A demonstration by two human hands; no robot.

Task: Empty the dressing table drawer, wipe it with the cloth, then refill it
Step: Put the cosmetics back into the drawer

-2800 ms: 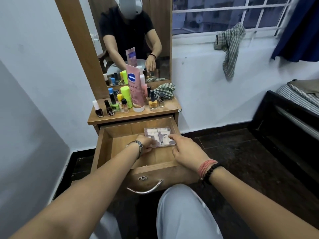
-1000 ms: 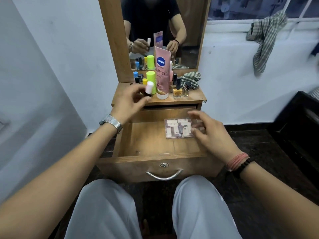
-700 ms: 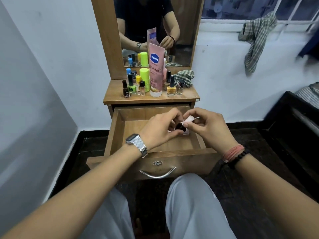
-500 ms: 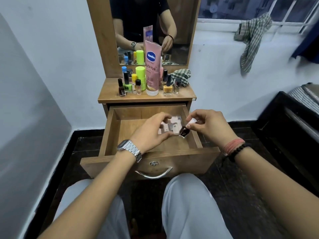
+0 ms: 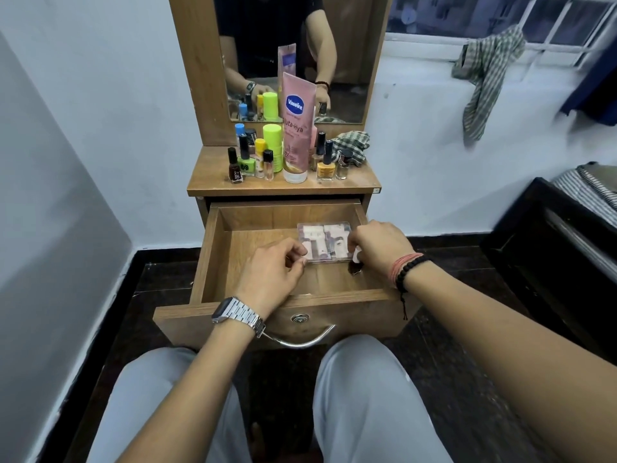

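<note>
Drawer (image 5: 213, 259): pulled fully out from under the counter (image 5: 207, 182); its wooden floor is seen bare at the left.
Clear case (image 5: 322, 240): lain flat in the drawer's rear right part, near the right wall; pale small items are seen through its lid.
Left hand (image 5: 270, 272): held inside the drawer at the case's near left corner; the fingers (image 5: 297, 252) are curled, and whether the case's edge is pinched or only touched cannot be told.
Right hand (image 5: 380, 245): held over the drawer's right wall, beside the case's right edge; the fingers are curled round a small bottle with a white cap (image 5: 356, 257), its dark body pointed down into the drawer.
Cloth (image 5: 350, 143): a checked cloth is left bunched on the counter, behind the drawer, at the right rear by the mirror (image 5: 347, 45).
Pink tube (image 5: 297, 128): stood upright on its cap at the counter's middle, behind the drawer.
Nail polish bottles (image 5: 325, 162): stood upright in two groups on the counter, to the left and right of the tube.
Green containers (image 5: 272, 142): stood just left of the tube.
Second checked cloth (image 5: 484, 71): hung from the window ledge, well to the right of the drawer.
</note>
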